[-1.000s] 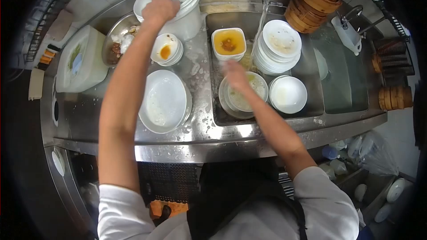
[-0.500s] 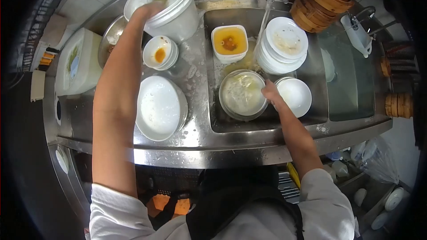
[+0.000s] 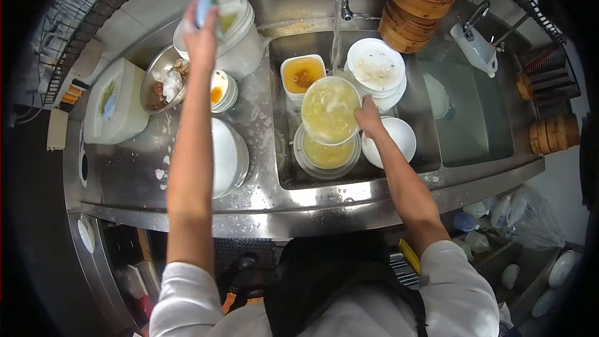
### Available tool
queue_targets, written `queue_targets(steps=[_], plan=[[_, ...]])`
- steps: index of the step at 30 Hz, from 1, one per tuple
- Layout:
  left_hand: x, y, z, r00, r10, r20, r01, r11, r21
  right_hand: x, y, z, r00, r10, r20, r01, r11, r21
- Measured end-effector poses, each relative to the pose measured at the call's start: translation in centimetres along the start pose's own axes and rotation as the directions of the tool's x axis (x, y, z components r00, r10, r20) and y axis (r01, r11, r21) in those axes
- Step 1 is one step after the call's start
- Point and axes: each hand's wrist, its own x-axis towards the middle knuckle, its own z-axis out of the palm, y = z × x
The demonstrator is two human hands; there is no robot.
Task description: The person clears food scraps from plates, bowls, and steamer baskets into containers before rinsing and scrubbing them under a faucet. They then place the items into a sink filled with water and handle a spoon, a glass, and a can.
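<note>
My left hand (image 3: 201, 22) holds a blue-and-white item, perhaps a cloth or sponge, above the rim of a big white bucket (image 3: 240, 50); motion blurs it. My right hand (image 3: 368, 116) grips the right edge of a bowl (image 3: 331, 110) full of cloudy yellowish liquid, raised and tilted under the running tap (image 3: 340, 0). Beneath it, more stacked bowls (image 3: 327, 156) stand in the sink, the top one also holding yellowish liquid. A square white dish (image 3: 302, 73) of orange liquid is behind. Stacked white plates (image 3: 375, 65) and a white bowl (image 3: 397, 141) lie to the right.
Bamboo steamers (image 3: 415, 9) are stacked behind the sink. A water-filled basin (image 3: 471, 112) lies at the right. On the left counter are a metal bowl of scraps (image 3: 163, 82), a pale plastic tub (image 3: 115, 103), small stacked bowls (image 3: 224, 92) and large white bowls (image 3: 231, 159).
My right hand has lifted the bowl of liquid off the stack below. My left hand has come up from the bucket's opening with the blue-and-white item. The view has shifted slightly.
</note>
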Motion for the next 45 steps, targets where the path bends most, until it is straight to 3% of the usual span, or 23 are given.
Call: queue_targets(steps=[1, 6, 7, 11, 15, 16, 19, 20, 22, 25, 27, 28, 30, 31, 33, 34, 36, 37, 38, 39, 40, 42, 45], plan=[[-3.2, 2.4, 0.3, 0.975, -0.173, 0.137, 0.178, 0.984, -0.027, -0.8, -2.5, -1.1, 0.992, -0.106, -0.074, 0.076, 0.94, -0.333], [-18.1, 4.7, 4.1, 0.728, -0.435, 0.529, 0.374, 0.9, 0.225, -5.4, -6.6, -6.2, 0.73, -0.666, -0.157, 0.509, 0.682, -0.526], [-21.3, -0.8, 6.4, 0.714, -0.31, 0.627, 0.321, 0.942, 0.1, -5.9, -6.4, -6.6, 0.746, -0.623, -0.235, 0.472, 0.744, -0.473], [-31.0, 0.3, 12.7, 0.777, -0.01, 0.63, -0.199, 0.945, 0.261, -6.1, -4.7, -6.7, 0.892, -0.226, -0.391, 0.218, 0.974, -0.064], [-29.3, -2.7, 12.7, 0.75, -0.039, 0.66, -0.503, 0.614, 0.608, -8.7, -2.4, -6.7, 0.947, -0.103, -0.303, 0.128, 0.99, 0.063], [-28.9, -2.9, 13.8, 0.839, 0.119, 0.53, -0.469, 0.651, 0.596, -9.3, -2.4, -6.1, 0.968, -0.077, -0.237, 0.095, 0.994, 0.063], [-29.7, -3.4, 19.8, 0.773, -0.477, 0.418, 0.105, 0.746, 0.658, -9.8, -3.0, -4.7, 0.98, -0.046, -0.192, 0.037, 0.998, -0.05], [-31.0, -4.2, 19.0, 0.625, -0.203, 0.753, -0.333, 0.804, 0.493, -9.3, -3.7, -6.1, 0.986, 0.042, -0.164, -0.039, 0.999, 0.02], [-28.7, -1.0, 15.5, 0.461, -0.367, 0.808, -0.407, 0.721, 0.56, -8.0, -2.0, -8.1, 0.982, -0.006, -0.186, 0.025, 0.995, 0.1], [-29.2, -4.7, 16.3, 0.643, -0.426, 0.637, -0.153, 0.743, 0.651, -9.5, -2.6, -7.8, 0.997, 0.034, -0.07, -0.026, 0.994, 0.11], [-32.1, -4.9, 19.7, 0.817, -0.306, 0.489, 0.113, 0.917, 0.383, -8.7, -2.2, -7.2, 0.994, 0.05, -0.102, -0.039, 0.994, 0.105], [-32.1, -5.0, 17.8, 0.489, -0.142, 0.861, 0.099, 0.989, 0.107, -6.9, -0.2, -6.6, 0.987, 0.036, -0.156, -0.022, 0.995, 0.095], [-29.4, -0.2, 14.1, 0.324, -0.307, 0.895, -0.468, 0.77, 0.434, -6.0, 1.6, -7.4, 0.973, 0.028, -0.227, -0.015, 0.998, 0.059], [-28.7, 1.1, 12.3, 0.266, -0.424, 0.866, -0.713, 0.518, 0.473, -5.9, 2.3, -8.0, 0.982, 0.031, -0.186, 0.024, 0.958, 0.285], [-28.0, 0.0, 11.6, 0.775, -0.375, 0.508, -0.228, 0.584, 0.779, -6.4, 1.1, -8.2, 0.975, -0.012, -0.222, 0.029, 0.997, 0.076], [-27.8, -1.5, 12.6, 0.847, -0.444, 0.292, 0.121, 0.697, 0.707, -6.7, 0.0, -7.9, 0.962, 0.003, -0.275, 0.045, 0.985, 0.169], [-30.8, -5.2, 15.1, 0.775, -0.623, -0.104, 0.622, 0.723, 0.3, -7.9, -1.8, -6.4, 0.932, 0.052, -0.359, 0.081, 0.935, 0.346], [-33.7, -6.9, 17.4, 0.62, -0.77, -0.151, 0.783, 0.618, 0.065, -7.4, 0.0, -4.7, 0.924, 0.05, -0.379, 0.131, 0.89, 0.436], [-35.9, -8.4, 19.6, 0.445, -0.883, -0.148, 0.866, 0.467, -0.18, -5.9, 3.2, -1.8, 0.915, 0.05, -0.4, 0.184, 0.832, 0.523], [-34.6, -9.1, 18.9, 0.464, -0.884, -0.054, 0.866, 0.466, -0.181, -5.9, 1.3, -1.1, 0.903, 0.043, -0.427, 0.25, 0.755, 0.605], [-33.3, -9.7, 18.1, 0.479, -0.877, 0.041, 0.866, 0.465, -0.181, -6.9, 0.6, -1.8, 0.958, 0.227, -0.174, 0.051, 0.463, 0.885], [-28.3, -8.9, 10.2, 0.662, -0.634, 0.399, 0.6, 0.768, 0.226, -5.7, 0.6, -5.3, 0.984, -0.003, -0.177, 0.112, 0.783, 0.612], [-28.4, -2.0, 11.8, 0.655, -0.753, -0.053, 0.734, 0.619, 0.281, -3.7, 0.9, -2.3, 0.933, 0.0, -0.36, 0.176, 0.872, 0.457]])
